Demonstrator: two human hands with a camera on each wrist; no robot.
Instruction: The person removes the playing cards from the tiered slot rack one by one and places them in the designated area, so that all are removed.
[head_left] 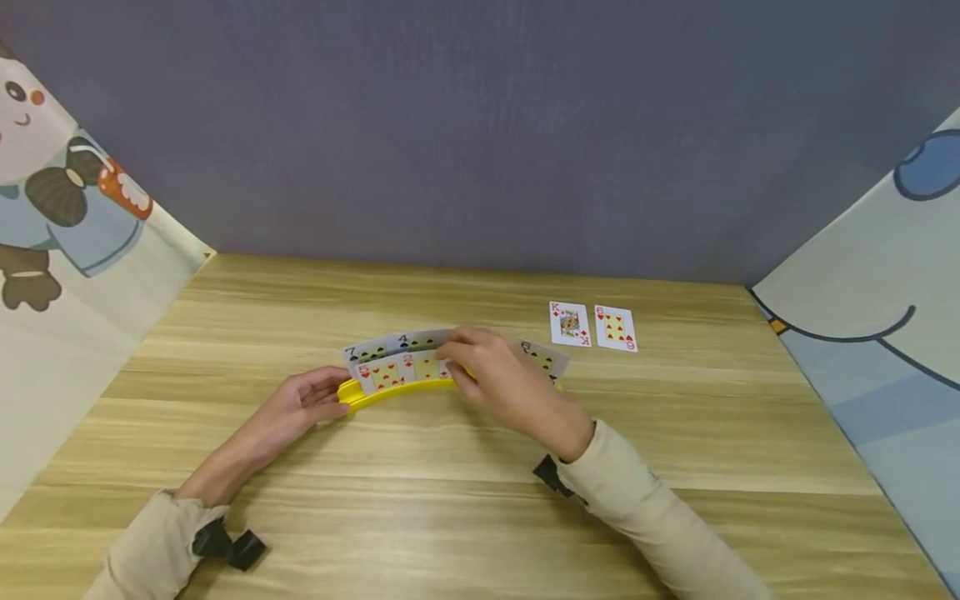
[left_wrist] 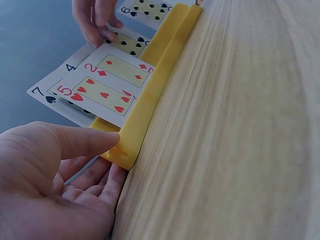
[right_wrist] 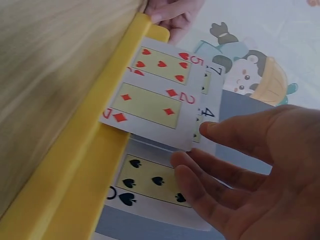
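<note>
A curved yellow card holder (head_left: pixel 408 388) stands on the table with playing cards upright in it. In its front row are the five of hearts (left_wrist: pixel 102 95) and the two of diamonds (right_wrist: pixel 147 105). Behind them stand the seven of spades (head_left: pixel 367 352), the four of spades (head_left: pixel 420 340) and more spade cards (right_wrist: pixel 152 180). My left hand (head_left: pixel 307 398) pinches the holder's left end, thumb on top and fingers underneath. My right hand (head_left: pixel 498 379) is at the middle of the row, thumb and fingers apart, fingertips right at the upper edges of the two of diamonds and its neighbours.
To the right, beyond the holder, the king of diamonds (head_left: pixel 570 323) and a red hearts card (head_left: pixel 616 328) lie face up on the wooden table (head_left: pixel 420 500). A dark wall (head_left: pixel 480 142) rises behind the table, with cartoon-printed panels (head_left: pixel 885 333) at both sides.
</note>
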